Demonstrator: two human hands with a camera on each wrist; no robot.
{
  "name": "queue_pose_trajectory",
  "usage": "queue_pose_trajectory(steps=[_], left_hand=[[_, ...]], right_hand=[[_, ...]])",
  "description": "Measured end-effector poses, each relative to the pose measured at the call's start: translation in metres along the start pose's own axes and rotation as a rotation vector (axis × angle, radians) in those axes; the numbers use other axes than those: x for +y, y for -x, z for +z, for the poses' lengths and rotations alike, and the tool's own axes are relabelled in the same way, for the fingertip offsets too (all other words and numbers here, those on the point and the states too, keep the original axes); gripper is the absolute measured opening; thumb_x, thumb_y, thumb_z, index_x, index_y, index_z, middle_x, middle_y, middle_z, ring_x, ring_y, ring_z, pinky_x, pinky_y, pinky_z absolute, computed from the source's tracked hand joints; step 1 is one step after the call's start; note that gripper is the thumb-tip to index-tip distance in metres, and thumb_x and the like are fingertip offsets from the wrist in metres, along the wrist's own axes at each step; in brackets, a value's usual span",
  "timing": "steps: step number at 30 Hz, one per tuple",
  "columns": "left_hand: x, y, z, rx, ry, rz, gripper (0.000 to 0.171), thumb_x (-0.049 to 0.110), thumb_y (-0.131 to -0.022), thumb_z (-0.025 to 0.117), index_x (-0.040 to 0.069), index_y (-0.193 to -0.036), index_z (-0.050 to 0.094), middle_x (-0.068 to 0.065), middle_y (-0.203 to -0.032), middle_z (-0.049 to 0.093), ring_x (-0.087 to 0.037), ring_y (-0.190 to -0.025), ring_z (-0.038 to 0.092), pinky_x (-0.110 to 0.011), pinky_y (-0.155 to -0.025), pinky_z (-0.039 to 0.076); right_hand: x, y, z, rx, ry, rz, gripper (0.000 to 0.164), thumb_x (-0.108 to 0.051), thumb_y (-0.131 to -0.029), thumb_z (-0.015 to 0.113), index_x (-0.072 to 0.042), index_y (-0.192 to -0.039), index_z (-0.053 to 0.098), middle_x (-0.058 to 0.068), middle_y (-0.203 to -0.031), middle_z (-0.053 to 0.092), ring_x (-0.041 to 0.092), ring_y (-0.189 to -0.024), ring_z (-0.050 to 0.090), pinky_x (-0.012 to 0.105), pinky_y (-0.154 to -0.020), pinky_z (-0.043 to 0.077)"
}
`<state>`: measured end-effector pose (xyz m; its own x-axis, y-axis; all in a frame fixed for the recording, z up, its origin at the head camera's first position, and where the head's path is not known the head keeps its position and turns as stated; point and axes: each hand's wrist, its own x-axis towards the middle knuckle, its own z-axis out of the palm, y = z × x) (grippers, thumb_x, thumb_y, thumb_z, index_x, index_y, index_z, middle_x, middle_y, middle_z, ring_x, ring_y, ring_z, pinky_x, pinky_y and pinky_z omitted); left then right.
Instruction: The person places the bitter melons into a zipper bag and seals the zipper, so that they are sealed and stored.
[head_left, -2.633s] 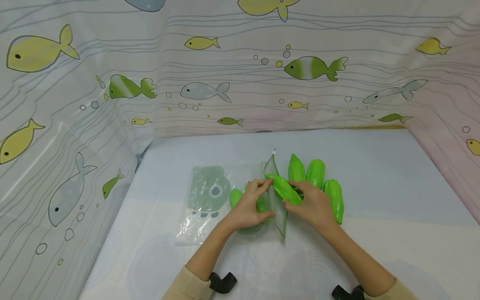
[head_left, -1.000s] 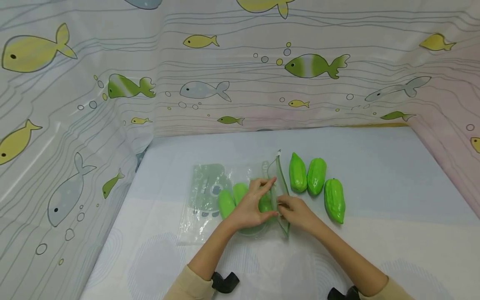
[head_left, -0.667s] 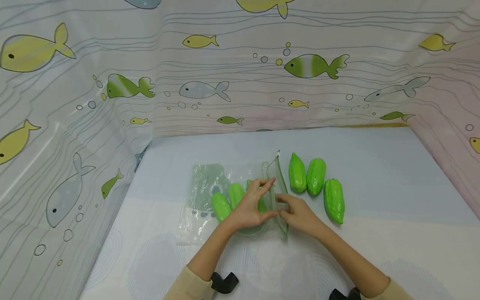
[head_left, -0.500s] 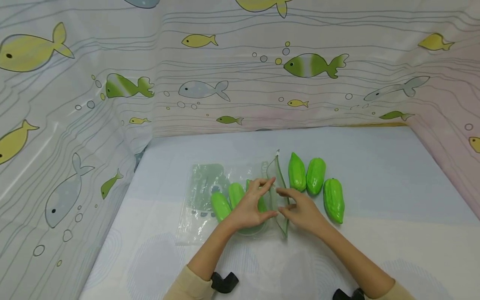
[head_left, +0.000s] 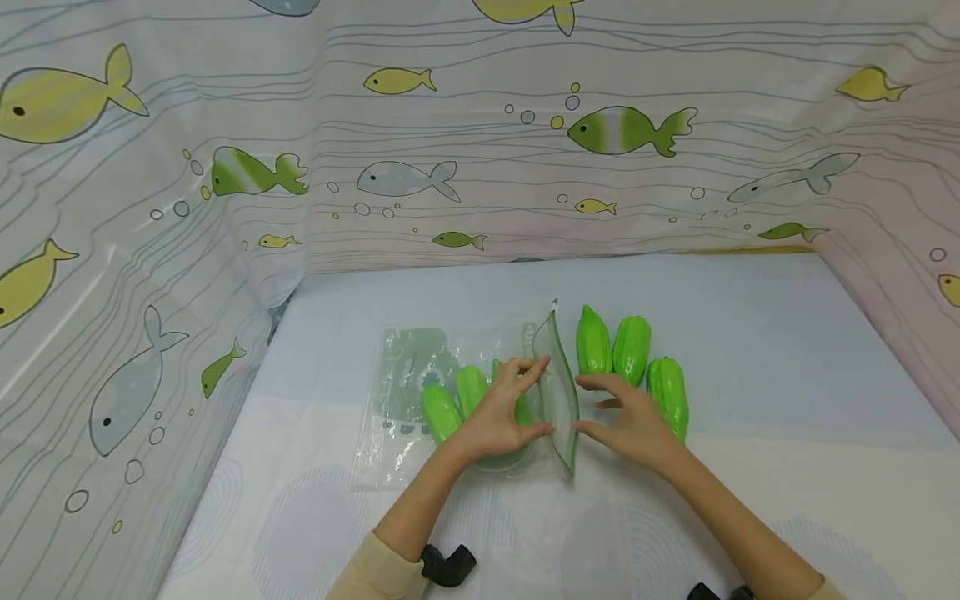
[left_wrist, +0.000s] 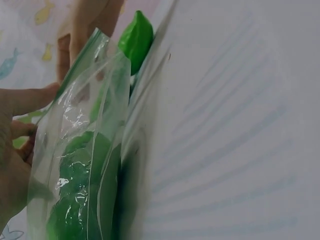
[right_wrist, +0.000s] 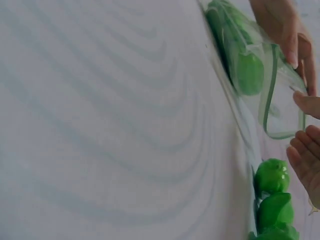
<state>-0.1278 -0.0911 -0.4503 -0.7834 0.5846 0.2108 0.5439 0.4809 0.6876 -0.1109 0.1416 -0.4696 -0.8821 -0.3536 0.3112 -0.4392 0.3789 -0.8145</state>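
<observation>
A clear zip bag [head_left: 412, 367] with a grey-green print lies on the table, its mouth facing right and gaping. Several glossy green cucumber-shaped pieces are inside, one of them a green piece [head_left: 441, 412]; my left hand covers part of them. My left hand [head_left: 497, 417] holds the bag at its mouth, thumb and forefinger at the raised edge. Nothing is in my right hand [head_left: 633, 417], its thumb and fingers spread beside the far side of the mouth. In the right wrist view, the bag's green-edged mouth [right_wrist: 268, 105] stands open between both hands.
Just right of the mouth lie three more green pieces: one pointed piece [head_left: 594, 342], a blunter piece [head_left: 632, 346] and a third piece [head_left: 667, 396], partly behind my right hand. A fish-print curtain [head_left: 517, 142] stands behind the pale tablecloth [head_left: 787, 358].
My right hand put a green piece into the bag, let go and drew back to the right, fingers spreading. The pieces inside shifted left. The left hand stayed at the mouth.
</observation>
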Motion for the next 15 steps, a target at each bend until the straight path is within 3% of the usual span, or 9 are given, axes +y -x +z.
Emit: queue_pose_trajectory(steps=[6,15], left_hand=[[-0.001,0.000,0.001,-0.002,-0.015,-0.003,0.091,0.015,-0.078,0.081,0.003,-0.150,0.029,-0.014,-0.133,0.039,-0.029,-0.130,0.036,-0.054,-0.113,0.020],[-0.001,0.000,0.002,-0.003,-0.007,0.000,0.092,0.014,-0.077,0.082,0.004,-0.151,0.028,-0.013,-0.132,0.039,-0.029,-0.131,0.035,-0.059,-0.113,0.009]], right_hand=[[0.000,0.009,-0.017,0.020,0.040,0.038,0.064,0.001,-0.067,0.086,-0.001,-0.125,0.059,0.012,-0.122,0.062,0.028,-0.111,0.058,0.039,-0.080,0.055],[0.009,0.025,-0.042,0.155,0.189,-0.024,0.066,0.005,-0.057,0.089,0.000,-0.118,0.063,0.011,-0.114,0.065,0.025,-0.100,0.062,0.029,-0.075,0.055]])
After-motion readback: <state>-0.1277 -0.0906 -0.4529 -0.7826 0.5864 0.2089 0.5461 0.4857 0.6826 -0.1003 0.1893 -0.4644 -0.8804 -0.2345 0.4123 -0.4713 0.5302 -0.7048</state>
